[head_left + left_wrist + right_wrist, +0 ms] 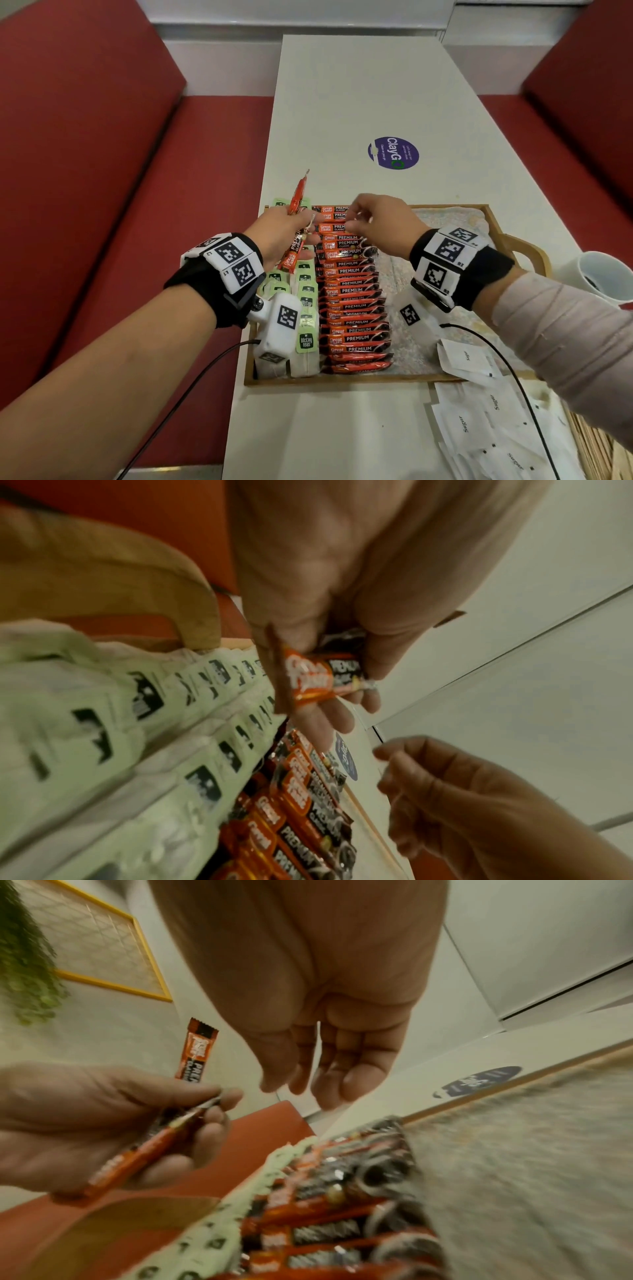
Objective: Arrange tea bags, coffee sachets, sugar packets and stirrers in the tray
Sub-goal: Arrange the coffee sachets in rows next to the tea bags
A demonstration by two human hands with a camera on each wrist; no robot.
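A wooden tray [342,379] holds rows of green-tagged tea bags [306,308] on its left and a long column of orange coffee sachets [352,298] beside them. My left hand [303,229] grips a few loose coffee sachets [296,209] that stand upright above the tray's far left corner; the left wrist view shows them in the palm [315,680]. My right hand [352,219] hovers over the far end of the coffee column with its fingers relaxed and nothing in them [308,1085]. White sugar packets [479,411] lie on the table near the tray's right front corner.
The right half of the tray shows only its cloth liner [445,222]. Wooden stirrers [596,442] lie at the bottom right under the sugar. A white cup [603,274] stands right of the tray. Red bench seats flank the white table [359,102].
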